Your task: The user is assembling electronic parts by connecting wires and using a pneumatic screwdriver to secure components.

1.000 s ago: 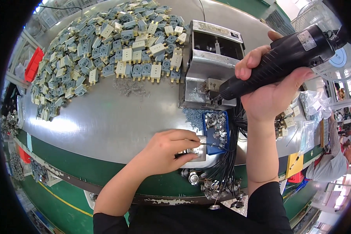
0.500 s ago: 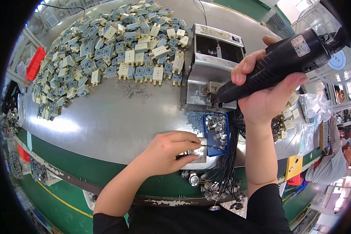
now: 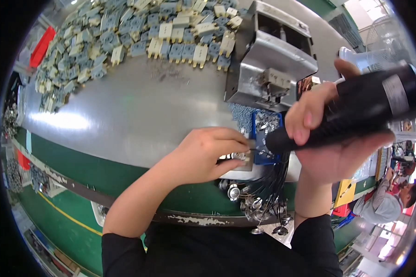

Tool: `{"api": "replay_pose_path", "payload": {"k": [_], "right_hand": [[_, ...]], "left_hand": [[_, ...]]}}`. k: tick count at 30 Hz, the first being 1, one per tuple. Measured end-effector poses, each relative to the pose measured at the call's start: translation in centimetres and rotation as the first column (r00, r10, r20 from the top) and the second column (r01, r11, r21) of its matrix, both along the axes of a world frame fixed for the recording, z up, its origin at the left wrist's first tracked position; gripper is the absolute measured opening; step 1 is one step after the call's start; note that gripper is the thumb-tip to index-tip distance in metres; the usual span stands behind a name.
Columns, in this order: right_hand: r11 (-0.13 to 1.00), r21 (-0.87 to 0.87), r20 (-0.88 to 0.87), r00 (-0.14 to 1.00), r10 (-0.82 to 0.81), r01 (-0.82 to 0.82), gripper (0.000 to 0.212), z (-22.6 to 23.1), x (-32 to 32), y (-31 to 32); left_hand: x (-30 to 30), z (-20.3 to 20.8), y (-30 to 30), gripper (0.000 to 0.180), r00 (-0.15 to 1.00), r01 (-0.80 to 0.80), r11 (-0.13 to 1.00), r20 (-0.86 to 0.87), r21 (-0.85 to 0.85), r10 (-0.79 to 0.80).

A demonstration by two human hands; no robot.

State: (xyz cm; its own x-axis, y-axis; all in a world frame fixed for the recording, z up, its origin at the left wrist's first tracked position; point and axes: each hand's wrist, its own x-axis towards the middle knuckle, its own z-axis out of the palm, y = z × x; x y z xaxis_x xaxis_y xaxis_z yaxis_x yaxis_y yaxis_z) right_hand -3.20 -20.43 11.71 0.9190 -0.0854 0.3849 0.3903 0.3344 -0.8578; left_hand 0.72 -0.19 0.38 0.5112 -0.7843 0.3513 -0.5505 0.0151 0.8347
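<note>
My right hand (image 3: pixel 326 159) is wrapped around a black electric screwdriver (image 3: pixel 360 104). The driver lies slantwise, with its narrow end pointing down left over a blue tray (image 3: pixel 280 121) of small metal pieces. At the table's near edge, my left hand (image 3: pixel 203 154) is closed, thumb and fingers pinching a small shiny round metal part (image 3: pixel 236 156) against a flat metal block (image 3: pixel 249 162). A dark wire runs from beside those fingertips toward the tray. Part of the block is hidden under the fingers.
Beyond the tray stands a metal screw feeder (image 3: pixel 259 64), with loose screws (image 3: pixel 241 116) beside it. A large heap of grey and cream switch-like blocks (image 3: pixel 171 32) covers the far left. Black wires with round metal ends (image 3: pixel 234 191) hang over the front edge. Another person (image 3: pixel 383 203) sits at right.
My right hand has drawn the screwdriver away from the screw feeder, down and to the right, blurred by motion. My left hand stays at the metal block. The whole view has shifted.
</note>
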Motion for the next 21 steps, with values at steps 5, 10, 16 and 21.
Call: {"api": "replay_pose_path", "payload": {"k": [5,10,16,21], "right_hand": [[1.0,-0.024,-0.047,0.999,-0.018,0.017,0.116,-1.0,-1.9,1.8],[0.993,-0.077,-0.012,0.996,-0.093,0.092,0.114,-1.9,-2.3,2.5],[0.992,-0.098,0.005,0.996,-0.083,0.084,0.116,-2.4,-2.3,2.9],[0.988,-0.131,0.062,0.995,-0.077,0.085,0.11,-2.9,-2.3,2.8]], "left_hand": [[0.0,-0.6,0.2,0.028,1.0,-0.003,1.0,-0.006,0.009,0.003],[-0.2,-1.0,0.3,0.025,1.0,-0.021,1.0,0.013,-0.003,0.021],[-0.4,-1.1,0.4,0.023,1.0,-0.026,1.0,0.017,-0.002,0.026],[-0.3,-1.2,0.2,0.023,0.999,-0.034,0.999,0.025,-0.017,0.035]]}}
